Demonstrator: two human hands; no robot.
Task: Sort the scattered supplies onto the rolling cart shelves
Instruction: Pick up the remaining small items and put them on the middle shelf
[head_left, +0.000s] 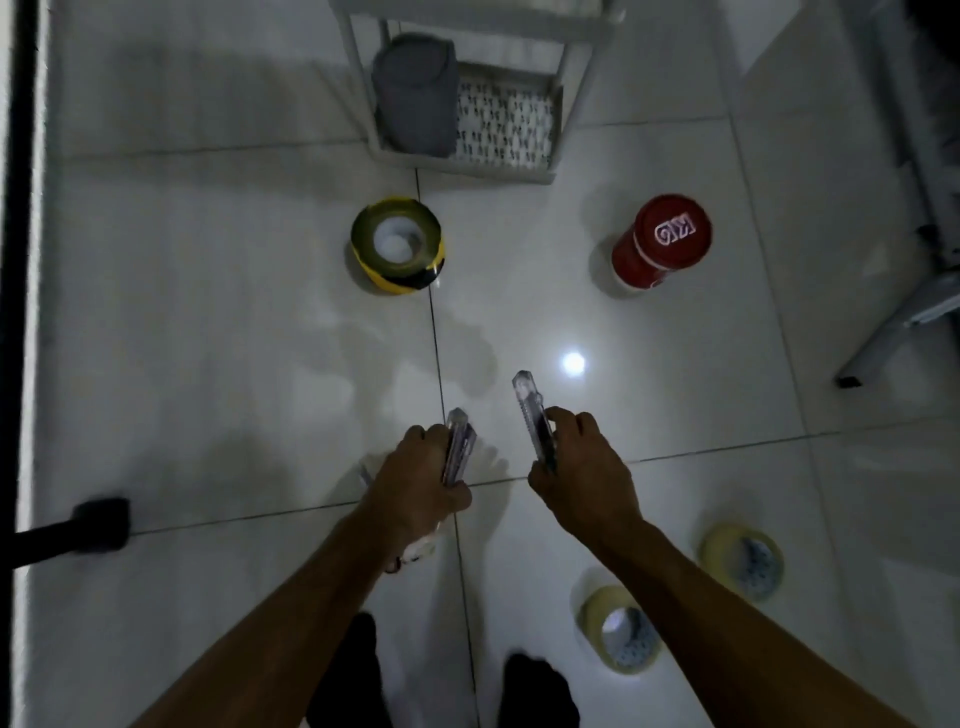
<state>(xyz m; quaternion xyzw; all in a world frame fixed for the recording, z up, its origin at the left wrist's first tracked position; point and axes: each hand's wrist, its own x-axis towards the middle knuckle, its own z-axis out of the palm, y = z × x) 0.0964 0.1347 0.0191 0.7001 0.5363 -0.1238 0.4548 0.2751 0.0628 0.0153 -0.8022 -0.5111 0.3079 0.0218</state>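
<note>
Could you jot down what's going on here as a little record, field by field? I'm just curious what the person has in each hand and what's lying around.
left hand: grips clear utility knives, apparently two
right hand: grips one clear utility knife
floor ahead: yellow-and-black tape roll; red canister, upright
floor near feet: two pale tape rolls, at the right
cart: white, lower shelf holds a grey cylinder
floor: glossy white tiles
light: dim
</note>
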